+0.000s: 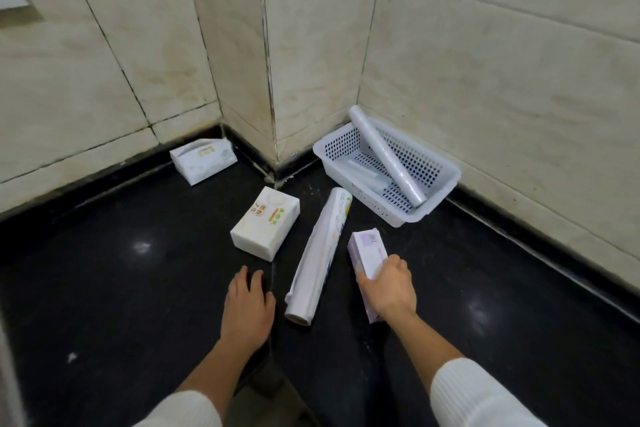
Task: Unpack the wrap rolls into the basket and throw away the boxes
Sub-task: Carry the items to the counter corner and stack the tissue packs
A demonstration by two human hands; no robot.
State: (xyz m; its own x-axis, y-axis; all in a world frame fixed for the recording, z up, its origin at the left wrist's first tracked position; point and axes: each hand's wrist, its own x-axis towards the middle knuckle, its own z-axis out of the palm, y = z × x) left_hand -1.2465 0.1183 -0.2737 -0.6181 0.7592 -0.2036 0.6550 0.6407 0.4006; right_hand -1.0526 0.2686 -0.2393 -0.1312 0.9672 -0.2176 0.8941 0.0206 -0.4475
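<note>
A person crouches over a dark polished floor [104, 288] in a tiled corner, both arms in white ribbed sleeves reaching forward. The right hand [389, 284] is clamped over the near half of a pale lilac box [367, 253], fingers curled round its far edge and thumb on the near side; the box lies flat, its far end pointing toward the basket. The left hand [247, 302] is empty, fingers spread and relaxed, resting on or just above the floor; which of the two is hard to tell.

Between the hands lies a long wrap roll [320, 253], seemingly half out of a printed carton, its open cardboard core facing the person. It sits just beside the left hand and close to the lilac box.

The white perforated basket [446, 184] stands in the corner beyond the right hand, well within reach. One wrap roll [384, 152] already leans in it at a slant, top end poking above the rim, with another paler item lying flat beneath.

To do this step well, it seems wise to lift the lilac box, bring the free left hand to an end flap, and slide the roll out lengthwise rather than tearing the carton. The roll will probably settle best laid along the basket's long side.

Two white tissue packs, a near tissue pack [265, 222] and a far tissue pack [202, 159], lie to the left and play no part.
</note>
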